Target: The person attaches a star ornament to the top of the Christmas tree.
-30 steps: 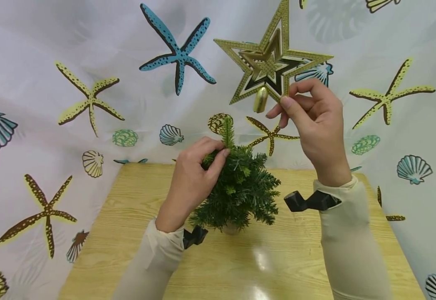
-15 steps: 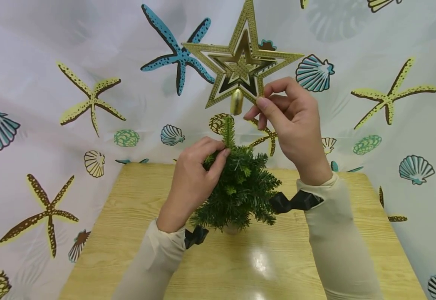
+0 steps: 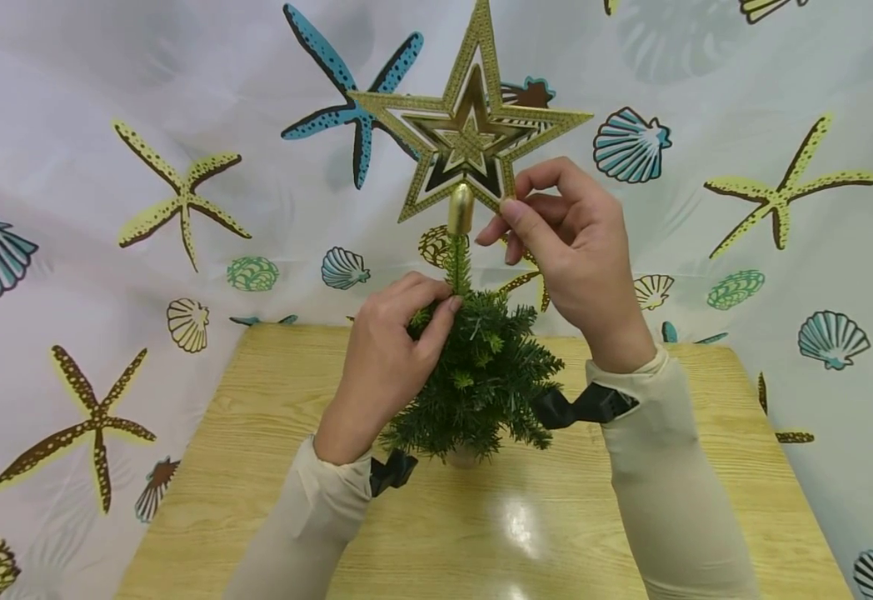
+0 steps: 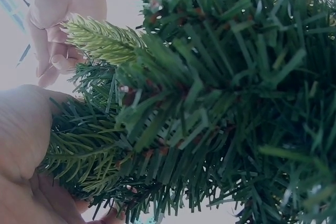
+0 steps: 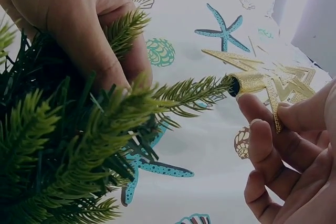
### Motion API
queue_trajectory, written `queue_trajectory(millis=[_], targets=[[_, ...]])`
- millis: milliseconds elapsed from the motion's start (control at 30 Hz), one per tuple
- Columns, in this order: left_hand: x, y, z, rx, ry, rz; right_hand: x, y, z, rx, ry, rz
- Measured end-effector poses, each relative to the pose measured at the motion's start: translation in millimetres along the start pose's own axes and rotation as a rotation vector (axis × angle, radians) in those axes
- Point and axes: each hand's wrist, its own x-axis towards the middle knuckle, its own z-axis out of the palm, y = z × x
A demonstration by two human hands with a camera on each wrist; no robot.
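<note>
A small artificial Christmas tree (image 3: 481, 375) stands on the table, its light green top sprig (image 3: 457, 262) pointing up. My left hand (image 3: 391, 358) pinches the base of that sprig between thumb and forefinger. A gold star tree topper (image 3: 507, 137) is held upright above the tree; my right hand (image 3: 579, 242) pinches its lower right point. In the right wrist view the topper's hollow socket (image 5: 247, 84) meets the tip of the sprig (image 5: 194, 92), right at the opening. Dense needles (image 4: 210, 87) fill most of the left wrist view.
A light wooden table (image 3: 556, 533) lies under the tree. Behind it hangs a white curtain (image 3: 271, 225) printed with starfish and shells. Black wrist mounts (image 3: 586, 407) sit on both sleeves, the right one close to the branches.
My right hand has carried the star left and then slightly down, bringing its socket from right of the sprig onto the sprig's tip. The left hand keeps its place.
</note>
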Motion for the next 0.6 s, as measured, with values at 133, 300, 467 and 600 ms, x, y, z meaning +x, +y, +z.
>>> queue_trajectory(millis=[133, 300, 467, 600], targets=[[0.0, -1.0, 0.0, 0.005, 0.000, 0.002, -1.1, 1.8, 0.0, 0.002, -0.006, 0.002], [0.0, 0.1, -0.5, 0.007, 0.004, 0.006, -2.5, 0.9, 0.8, 0.009, -0.014, 0.004], [-0.1, 0.7, -0.9, 0.001, 0.008, 0.007, -3.8, 0.7, 0.0, -0.012, -0.026, 0.013], [-0.3, 0.6, -0.9, -0.001, 0.007, 0.007, -5.1, 2.2, -1.3, -0.043, -0.041, 0.018]])
